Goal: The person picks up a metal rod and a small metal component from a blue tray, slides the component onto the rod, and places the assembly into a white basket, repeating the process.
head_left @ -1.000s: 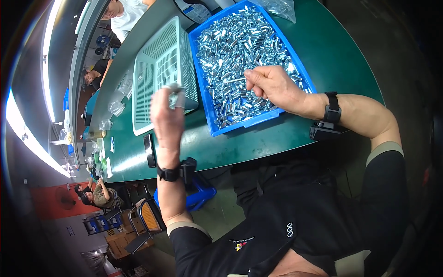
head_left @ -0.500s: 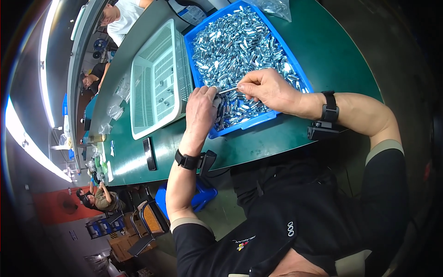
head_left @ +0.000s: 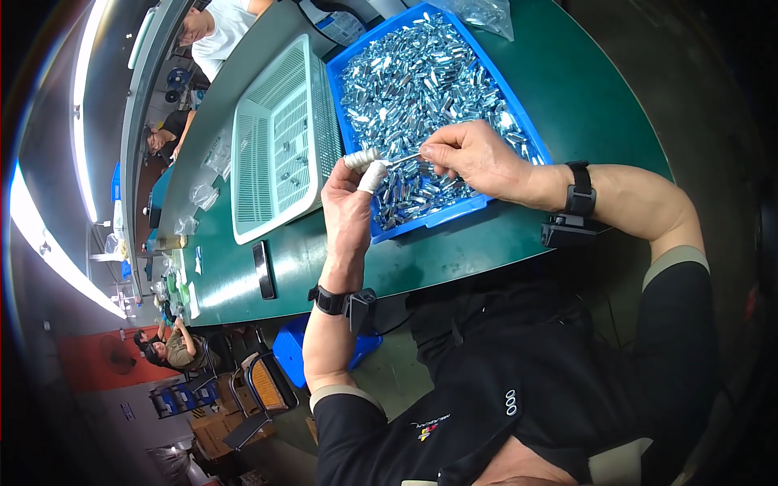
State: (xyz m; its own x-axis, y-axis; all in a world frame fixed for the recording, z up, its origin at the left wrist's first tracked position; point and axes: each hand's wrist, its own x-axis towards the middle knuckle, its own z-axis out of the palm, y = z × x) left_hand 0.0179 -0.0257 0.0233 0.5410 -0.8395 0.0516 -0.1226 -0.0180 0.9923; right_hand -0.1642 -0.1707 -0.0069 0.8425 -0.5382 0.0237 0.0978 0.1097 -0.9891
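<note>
A blue tray (head_left: 442, 215) heaped with small shiny metal pieces (head_left: 413, 81) lies in front of me. Over its near left part, my right hand (head_left: 486, 166) pinches a thin metal rod (head_left: 407, 157) between thumb and forefinger. The rod's far end meets the fingertips of my left hand (head_left: 347, 206). White tape wraps that hand's thumb and forefinger, which are pressed together; whatever sits between them is too small to make out. Left of the tray stands a pale green slotted basket (head_left: 275, 222) with a few small metal pieces on its bottom.
A dark flat phone-like object (head_left: 262, 270) rests on the green table (head_left: 356, 279) near its front edge. Clear plastic bags (head_left: 203, 195) lie beyond the basket, another (head_left: 485, 14) behind the tray. A blue stool (head_left: 290, 352) stands below. Other people (head_left: 220, 34) sit across the table.
My left hand has rolled over, bringing its taped thumb and forefinger into view, and its forearm has shifted slightly right. The right hand still holds the rod in nearly the same place.
</note>
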